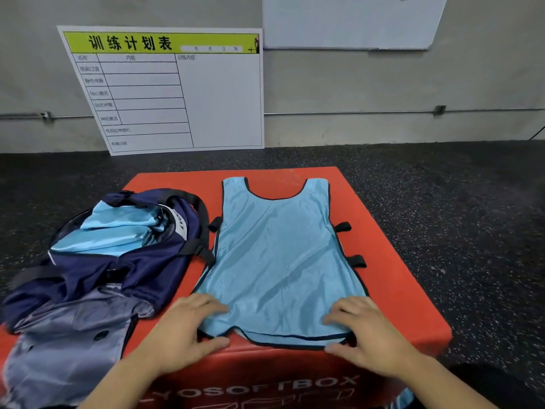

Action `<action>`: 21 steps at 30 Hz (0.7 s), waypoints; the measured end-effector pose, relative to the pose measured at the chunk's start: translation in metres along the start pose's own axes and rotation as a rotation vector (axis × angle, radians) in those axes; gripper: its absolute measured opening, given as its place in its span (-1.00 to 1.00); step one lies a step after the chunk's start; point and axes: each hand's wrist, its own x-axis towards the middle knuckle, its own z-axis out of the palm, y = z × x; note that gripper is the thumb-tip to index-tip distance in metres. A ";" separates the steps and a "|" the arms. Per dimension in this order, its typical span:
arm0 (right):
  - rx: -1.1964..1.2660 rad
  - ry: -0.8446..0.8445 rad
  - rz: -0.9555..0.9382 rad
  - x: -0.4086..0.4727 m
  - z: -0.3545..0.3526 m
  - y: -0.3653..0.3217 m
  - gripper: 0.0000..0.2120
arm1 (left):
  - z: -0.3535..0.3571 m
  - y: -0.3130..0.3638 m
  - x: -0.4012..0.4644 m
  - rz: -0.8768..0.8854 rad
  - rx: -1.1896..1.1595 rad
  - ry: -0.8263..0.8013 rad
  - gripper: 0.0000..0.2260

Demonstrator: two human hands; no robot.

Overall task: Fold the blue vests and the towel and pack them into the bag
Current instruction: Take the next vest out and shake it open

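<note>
On the red foam box (383, 231), a light-blue mesh vest (280, 255) lies unfolded, left hand (185, 329) and right hand (362, 329) pinching its near hem, while another seems already packed in the navy bag (126, 261) beside it.

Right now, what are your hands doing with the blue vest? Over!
Left hand and right hand grip the hem corners of the blue vest. Vest flat on red box. Bag open, blue cloth inside. Nothing blocking.
</note>
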 end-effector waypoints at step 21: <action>-0.186 0.211 0.132 -0.006 -0.028 0.024 -0.74 | 0.009 0.012 0.006 -0.101 0.099 0.096 -0.80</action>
